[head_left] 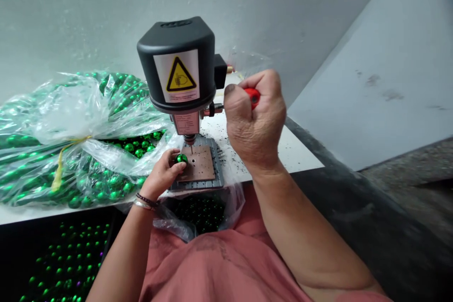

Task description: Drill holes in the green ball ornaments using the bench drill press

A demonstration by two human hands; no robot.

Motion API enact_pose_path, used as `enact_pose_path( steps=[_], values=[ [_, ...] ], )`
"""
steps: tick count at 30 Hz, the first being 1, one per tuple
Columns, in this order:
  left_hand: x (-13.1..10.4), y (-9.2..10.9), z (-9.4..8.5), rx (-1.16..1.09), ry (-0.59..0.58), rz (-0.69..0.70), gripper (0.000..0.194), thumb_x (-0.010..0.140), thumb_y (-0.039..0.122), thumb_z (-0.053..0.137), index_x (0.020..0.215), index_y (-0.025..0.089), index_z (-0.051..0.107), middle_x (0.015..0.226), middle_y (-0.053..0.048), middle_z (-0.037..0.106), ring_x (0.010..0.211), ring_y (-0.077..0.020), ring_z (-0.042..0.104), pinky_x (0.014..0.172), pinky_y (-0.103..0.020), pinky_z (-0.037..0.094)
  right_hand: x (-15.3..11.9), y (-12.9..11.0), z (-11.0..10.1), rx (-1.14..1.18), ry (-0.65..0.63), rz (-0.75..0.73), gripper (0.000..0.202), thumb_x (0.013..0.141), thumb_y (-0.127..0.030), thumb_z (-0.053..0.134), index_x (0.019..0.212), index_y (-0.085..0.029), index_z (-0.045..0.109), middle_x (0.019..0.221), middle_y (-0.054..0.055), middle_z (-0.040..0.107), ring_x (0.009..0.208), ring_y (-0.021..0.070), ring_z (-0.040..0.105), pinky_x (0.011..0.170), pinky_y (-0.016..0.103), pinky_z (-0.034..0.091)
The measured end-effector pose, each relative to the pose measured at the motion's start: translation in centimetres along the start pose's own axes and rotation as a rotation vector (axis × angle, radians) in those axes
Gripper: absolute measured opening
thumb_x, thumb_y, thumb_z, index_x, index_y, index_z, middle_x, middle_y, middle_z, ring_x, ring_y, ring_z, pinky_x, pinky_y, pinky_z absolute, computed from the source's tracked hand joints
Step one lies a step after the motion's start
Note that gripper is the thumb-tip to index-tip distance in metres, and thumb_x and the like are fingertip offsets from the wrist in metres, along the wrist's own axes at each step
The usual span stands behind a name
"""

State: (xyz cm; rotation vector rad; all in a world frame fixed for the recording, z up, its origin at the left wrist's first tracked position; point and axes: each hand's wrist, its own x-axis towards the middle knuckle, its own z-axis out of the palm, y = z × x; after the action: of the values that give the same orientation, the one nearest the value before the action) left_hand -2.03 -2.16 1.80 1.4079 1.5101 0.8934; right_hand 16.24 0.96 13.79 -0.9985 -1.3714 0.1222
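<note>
Fingers of left hand pinch one shiny green ball at seven o'clock from drill chuck; right hand wraps tightly round red lever knob at two o'clock.

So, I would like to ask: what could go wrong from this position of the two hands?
The left hand is close to the thin drill bit; if the right hand, on the red handle, lowered it, a finger might be hurt.
The green ball is round and held only by fingers, so it could slip or roll.
The beaded bracelet on the left wrist could perhaps catch on something.
</note>
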Motion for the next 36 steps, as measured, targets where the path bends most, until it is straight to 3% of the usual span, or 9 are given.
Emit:
enact_pose_path(
  steps=[3, 9, 14, 17, 22, 27, 31, 36],
  values=[
    [0.2, 0.0, 0.3, -0.003, -0.013, -0.002, 0.042, 0.075, 0.041, 0.053, 0.108, 0.015, 0.05, 0.089, -0.003, 0.06, 0.071, -0.0134, 0.056, 0.063, -0.026, 0.046, 0.7, -0.2, 0.0, -0.009, -0.019, 0.008, 0.018, 0.081, -0.031, 0.042, 0.069, -0.021, 0.034, 0.06, -0.006, 0.034, 0.053, 0.0043, 0.036, 0.058, 0.02, 0.037],
    [1.0, 0.5, 0.8, 0.201, 0.026, -0.003, 0.041, 0.076, 0.037, 0.051, 0.109, 0.015, 0.054, 0.085, -0.003, 0.064, 0.067, -0.0134, 0.056, 0.064, -0.027, 0.044, 3.3, -0.1, 0.4, 0.013, -0.096, 0.023, 0.026, 0.079, -0.037, 0.045, 0.065, -0.021, 0.031, 0.057, -0.005, 0.033, 0.052, 0.0065, 0.028, 0.054, 0.023, 0.028],
    [1.5, 0.8, 1.1, 0.29, 0.037, 0.014, 0.038, 0.075, 0.034, 0.053, 0.108, 0.017, 0.058, 0.095, -0.004, 0.066, 0.082, -0.0168, 0.06, 0.074, -0.028, 0.045, 4.1, -0.1, 0.6, 0.014, -0.086, 0.03, 0.025, 0.077, -0.033, 0.045, 0.062, -0.021, 0.029, 0.054, -0.005, 0.032, 0.051, 0.0074, 0.027, 0.051, 0.023, 0.028],
    [1.7, 0.8, 1.2, 0.385, 0.058, 0.033, 0.039, 0.074, 0.034, 0.055, 0.11, 0.017, 0.059, 0.098, -0.004, 0.067, 0.088, -0.0181, 0.06, 0.079, -0.029, 0.044, 4.0, 0.0, 0.5, 0.034, -0.104, 0.046, 0.026, 0.077, -0.034, 0.046, 0.062, -0.021, 0.029, 0.054, -0.005, 0.033, 0.051, 0.008, 0.028, 0.051, 0.023, 0.028],
    [2.2, 1.1, 1.8, 0.482, 0.071, 0.006, 0.046, 0.071, 0.036, 0.06, 0.114, 0.019, 0.061, 0.093, -0.003, 0.068, 0.082, -0.0171, 0.061, 0.077, -0.027, 0.046, 4.1, 0.1, 0.5, 0.075, -0.108, 0.034, 0.027, 0.077, -0.036, 0.047, 0.062, -0.022, 0.03, 0.054, -0.005, 0.033, 0.051, 0.0086, 0.029, 0.051, 0.024, 0.029],
    [2.5, 1.3, 2.4, 0.438, 0.045, 0.024, 0.048, 0.069, 0.034, 0.062, 0.115, 0.018, 0.061, 0.103, -0.004, 0.068, 0.087, -0.0175, 0.061, 0.079, -0.027, 0.046, 4.0, 0.1, 0.5, 0.075, -0.118, 0.034, 0.028, 0.077, -0.037, 0.048, 0.063, -0.021, 0.03, 0.054, -0.006, 0.031, 0.05, 0.0074, 0.028, 0.051, 0.024, 0.028],
    [2.5, 1.0, 2.5, 0.43, 0.052, -0.006, 0.048, 0.07, 0.034, 0.062, 0.115, 0.018, 0.061, 0.098, -0.002, 0.069, 0.086, -0.0179, 0.062, 0.08, -0.028, 0.046, 2.8, 0.1, 0.0, 0.098, -0.122, -0.009, 0.026, 0.079, -0.037, 0.047, 0.065, -0.02, 0.033, 0.058, -0.006, 0.033, 0.052, 0.0048, 0.029, 0.052, 0.021, 0.03],
    [2.5, 0.3, 2.6, 0.434, 0.05, 0.069, 0.044, 0.072, 0.034, 0.061, 0.113, 0.018, 0.062, 0.106, -0.005, 0.066, 0.094, -0.0193, 0.059, 0.087, -0.03, 0.043, 0.3, 0.4, -1.0, -0.019, -0.094, -0.081, 0.02, 0.08, -0.032, 0.047, 0.068, -0.02, 0.037, 0.058, -0.006, 0.036, 0.052, 0.0034, 0.032, 0.056, 0.022, 0.037]
  ],
)
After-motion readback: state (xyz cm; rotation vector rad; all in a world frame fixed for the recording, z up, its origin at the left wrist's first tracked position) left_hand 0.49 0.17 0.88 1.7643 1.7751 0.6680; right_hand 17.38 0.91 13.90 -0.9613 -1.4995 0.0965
